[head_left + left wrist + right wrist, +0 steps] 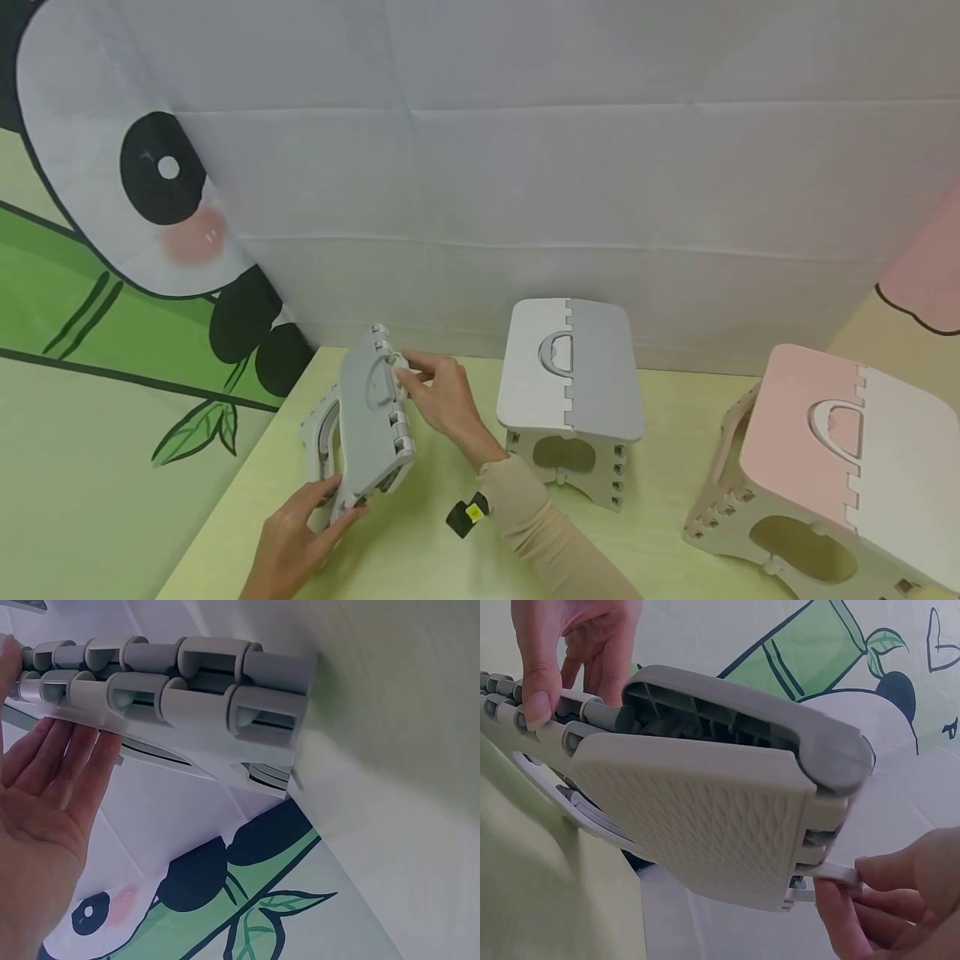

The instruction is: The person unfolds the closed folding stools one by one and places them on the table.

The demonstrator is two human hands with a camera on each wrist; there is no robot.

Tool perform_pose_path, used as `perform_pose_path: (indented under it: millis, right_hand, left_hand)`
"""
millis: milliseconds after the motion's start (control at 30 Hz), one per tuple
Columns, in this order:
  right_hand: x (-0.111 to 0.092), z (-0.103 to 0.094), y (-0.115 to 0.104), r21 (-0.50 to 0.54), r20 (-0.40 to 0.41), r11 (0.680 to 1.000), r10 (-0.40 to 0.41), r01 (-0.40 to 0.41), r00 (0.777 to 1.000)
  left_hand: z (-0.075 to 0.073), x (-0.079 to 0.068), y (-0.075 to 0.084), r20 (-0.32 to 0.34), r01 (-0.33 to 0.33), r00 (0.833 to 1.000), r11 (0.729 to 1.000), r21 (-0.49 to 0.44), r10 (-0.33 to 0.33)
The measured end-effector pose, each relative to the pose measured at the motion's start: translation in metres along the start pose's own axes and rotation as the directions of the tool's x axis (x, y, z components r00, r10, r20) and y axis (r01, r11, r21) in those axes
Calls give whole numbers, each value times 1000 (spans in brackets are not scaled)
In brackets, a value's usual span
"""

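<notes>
A grey and white folding step stool (372, 417), partly folded, stands tilted at the left of the table in the head view. My right hand (444, 400) pinches its white carry handle (831, 876) between thumb and fingers at the seat's hinged edge. My left hand (296, 533) grips a lower leg panel, its thumb (537, 709) on the hinge knuckles and its fingers (86, 761) behind. The white seat half shows a textured face in the right wrist view, with the ribbed grey underside beside it.
An unfolded white and grey stool (570, 367) stands in the middle of the table (420, 533). At the right is a pink and white unfolded stool (802, 442). A small black item with a yellow patch (468, 514) lies by my right sleeve. A printed curtain (525, 183) hangs behind.
</notes>
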State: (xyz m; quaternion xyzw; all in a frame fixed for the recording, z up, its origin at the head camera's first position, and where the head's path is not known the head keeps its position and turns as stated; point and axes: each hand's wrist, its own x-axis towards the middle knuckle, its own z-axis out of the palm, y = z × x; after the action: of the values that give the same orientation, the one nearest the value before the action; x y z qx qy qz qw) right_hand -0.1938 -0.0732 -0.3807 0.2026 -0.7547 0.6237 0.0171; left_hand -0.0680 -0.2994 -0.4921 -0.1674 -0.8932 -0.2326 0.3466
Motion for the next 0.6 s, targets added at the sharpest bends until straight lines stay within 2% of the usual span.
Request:
perform_pose_path:
  millis: [267,433,600]
  right_hand:
    - [2,-1,-6,79,17,996,45,-46,999]
    - [4,-1,-10,176,32,977,119,-122,992]
    - [5,-1,-12,220,39,966,127,-133,991]
  left_hand:
    - [3,0,3,-21,10,1000,1000,-23,-11]
    - [7,-1,4,-43,1,999,999,-52,-3]
    - [8,-1,7,-56,7,998,998,-55,-10]
